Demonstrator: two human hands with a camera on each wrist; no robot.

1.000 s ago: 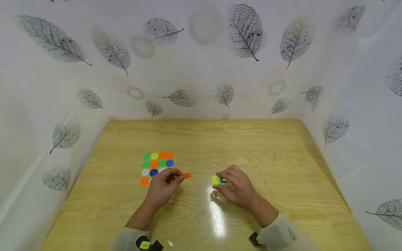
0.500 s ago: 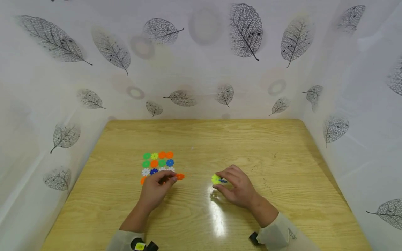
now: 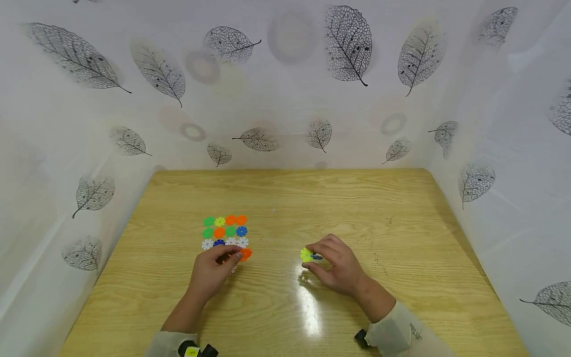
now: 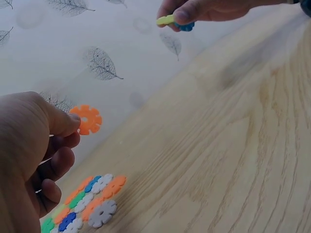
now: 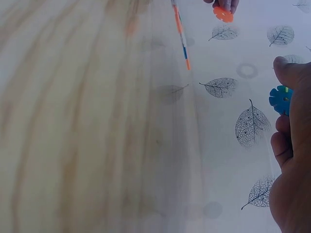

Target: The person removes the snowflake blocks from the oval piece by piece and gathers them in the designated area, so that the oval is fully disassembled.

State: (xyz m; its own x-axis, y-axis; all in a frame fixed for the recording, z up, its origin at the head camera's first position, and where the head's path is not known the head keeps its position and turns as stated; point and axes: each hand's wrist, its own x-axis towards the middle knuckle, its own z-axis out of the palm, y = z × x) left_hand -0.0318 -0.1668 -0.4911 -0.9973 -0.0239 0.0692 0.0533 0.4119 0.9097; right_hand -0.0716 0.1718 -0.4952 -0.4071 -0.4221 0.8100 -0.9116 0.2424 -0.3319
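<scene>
My left hand (image 3: 210, 275) pinches an orange notched disc (image 3: 247, 255) between thumb and fingers. In the left wrist view, that orange disc (image 4: 90, 120) stands tilted, face toward the camera, above the laid-out discs. Rows of flat notched discs (image 3: 219, 232) in green, yellow, orange, blue and white lie beside this hand, which hides some of the nearest ones. Across from it, my right hand (image 3: 339, 267) holds a yellow disc (image 3: 305, 255) and a blue disc (image 5: 278, 100) that are slotted together at an angle. Thumb and fingers grip this pair above the table.
The wooden table (image 3: 285, 198) carries the discs on its left part. A white cloth (image 3: 285, 89) printed with leaves hangs behind the table and along both sides. Light glares off the tabletop (image 3: 309, 307) below the right hand.
My left hand has moved left, carrying the orange disc back to the edge of the disc rows. The disc's face has turned more into view. My right hand has stayed in place.
</scene>
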